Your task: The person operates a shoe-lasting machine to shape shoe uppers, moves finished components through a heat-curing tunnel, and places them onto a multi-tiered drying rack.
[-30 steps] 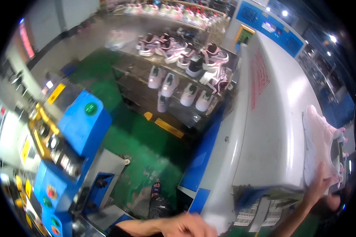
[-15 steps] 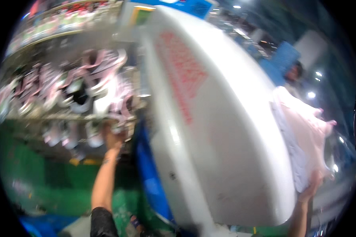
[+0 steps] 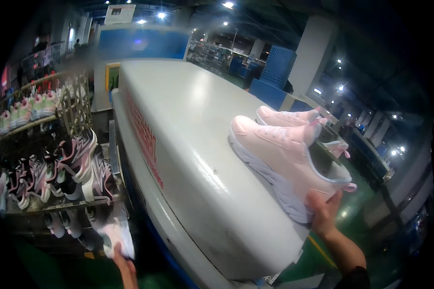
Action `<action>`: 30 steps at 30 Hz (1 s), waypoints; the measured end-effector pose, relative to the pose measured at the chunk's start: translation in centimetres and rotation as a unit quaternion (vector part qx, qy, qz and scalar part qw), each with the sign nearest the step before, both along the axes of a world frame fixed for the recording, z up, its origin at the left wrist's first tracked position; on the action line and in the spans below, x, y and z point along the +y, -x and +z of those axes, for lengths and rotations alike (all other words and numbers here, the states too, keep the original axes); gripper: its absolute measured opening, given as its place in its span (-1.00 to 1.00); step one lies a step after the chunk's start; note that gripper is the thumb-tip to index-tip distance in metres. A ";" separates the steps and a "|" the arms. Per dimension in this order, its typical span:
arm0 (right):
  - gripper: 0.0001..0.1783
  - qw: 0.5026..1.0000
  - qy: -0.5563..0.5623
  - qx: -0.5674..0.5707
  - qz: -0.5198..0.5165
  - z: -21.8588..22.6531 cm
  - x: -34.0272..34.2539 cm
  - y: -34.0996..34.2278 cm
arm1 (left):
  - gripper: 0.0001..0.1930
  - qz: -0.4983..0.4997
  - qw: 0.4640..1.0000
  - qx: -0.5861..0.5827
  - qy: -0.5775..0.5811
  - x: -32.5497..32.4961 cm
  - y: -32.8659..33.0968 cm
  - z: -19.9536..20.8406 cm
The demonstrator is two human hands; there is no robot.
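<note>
A pale pink sneaker [image 3: 275, 144] with a chunky light sole is at the near right edge of a white machine housing [image 3: 217, 173]. My right hand [image 3: 324, 214] is closed around its heel. Just behind it sits a second pink sneaker [image 3: 287, 117], partly hidden by the first. At the lower left, my left hand [image 3: 122, 262] grips the end of a white-and-pink sneaker [image 3: 118, 236], beside the lower tier of a shoe rack [image 3: 58, 208].
On the rack stand several black, white and pink sneakers [image 3: 77, 166]. Farther back, pale green and pink shoes [image 3: 31, 113] line another shelf. A blue panel [image 3: 142, 44] rises behind the housing. Green floor [image 3: 357, 207] and a pillar [image 3: 313, 50] lie to the right.
The view has lifted and sharpened. My left hand, blurred at the rack's lower tier before, now holds a white-and-pink sneaker. My right hand still holds the pink sneaker by its heel.
</note>
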State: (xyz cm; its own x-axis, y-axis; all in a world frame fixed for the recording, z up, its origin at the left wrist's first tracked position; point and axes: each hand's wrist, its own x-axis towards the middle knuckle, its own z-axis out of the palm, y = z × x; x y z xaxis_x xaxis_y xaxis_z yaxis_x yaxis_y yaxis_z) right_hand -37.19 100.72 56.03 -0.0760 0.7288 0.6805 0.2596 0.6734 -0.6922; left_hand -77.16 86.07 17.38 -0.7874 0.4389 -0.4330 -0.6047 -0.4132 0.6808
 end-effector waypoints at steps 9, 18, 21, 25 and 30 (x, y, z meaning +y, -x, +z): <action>-0.33 0.979 -0.022 0.046 0.199 0.1 1.5 0.3 | -0.63 0.131 0.990 0.043 0.015 -18.1 -21.0 7.9; 0.11 0.787 0.081 0.094 0.604 -8.4 -10.3 -6.0 | -0.24 0.111 0.939 0.313 0.095 -18.3 -39.6 23.9; 0.31 0.493 0.403 0.095 0.765 -11.1 -14.6 -6.7 | -0.09 0.086 0.914 0.379 0.119 -16.5 -44.6 27.0; 0.15 0.433 0.488 0.106 0.750 -14.1 -15.1 -7.1 | 0.14 -0.054 0.776 0.610 0.153 -16.7 -46.6 29.5; 0.10 0.265 0.607 0.151 0.734 -11.9 -18.2 -8.9 | 0.07 -0.152 0.785 0.601 -0.024 -21.1 -41.1 32.0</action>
State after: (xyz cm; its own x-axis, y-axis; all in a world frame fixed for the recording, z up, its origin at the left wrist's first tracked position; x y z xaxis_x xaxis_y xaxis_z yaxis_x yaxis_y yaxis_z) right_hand -28.29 82.52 44.09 -0.9593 -0.2392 0.1500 0.1438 -0.8712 -0.4694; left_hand -36.05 65.00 49.41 -0.4708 0.6782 0.5642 0.3860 -0.4167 0.8230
